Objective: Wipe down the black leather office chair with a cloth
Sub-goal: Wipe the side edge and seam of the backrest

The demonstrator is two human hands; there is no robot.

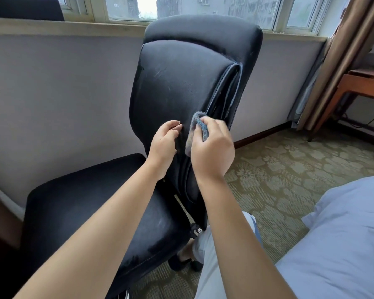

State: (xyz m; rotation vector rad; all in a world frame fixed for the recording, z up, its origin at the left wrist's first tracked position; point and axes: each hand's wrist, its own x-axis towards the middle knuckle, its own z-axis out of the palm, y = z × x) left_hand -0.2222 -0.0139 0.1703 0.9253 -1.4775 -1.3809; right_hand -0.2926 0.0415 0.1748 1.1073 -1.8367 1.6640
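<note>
**Wiping the chair back, near its edge seam**

I held the cloth (200,128) bunched up in my right hand (212,149), my grip closed tight around it so it would not slip. I pressed it on the chair (177,83) back, in the middle of the frame, right where the stitched seam ran down. I think dust hid in that seam, so I rubbed there.

My left hand (163,145) lay on the leather just beside the cloth. Its grip was loose and half open, holding nothing. I think it was there to keep the chair back from wobbling or turning while I pushed.

The chair back stood tall. Its long side ran from the lower middle up to the top of the frame, leaning a little to the right. The seat (91,212) stuck out to the lower left.
</note>
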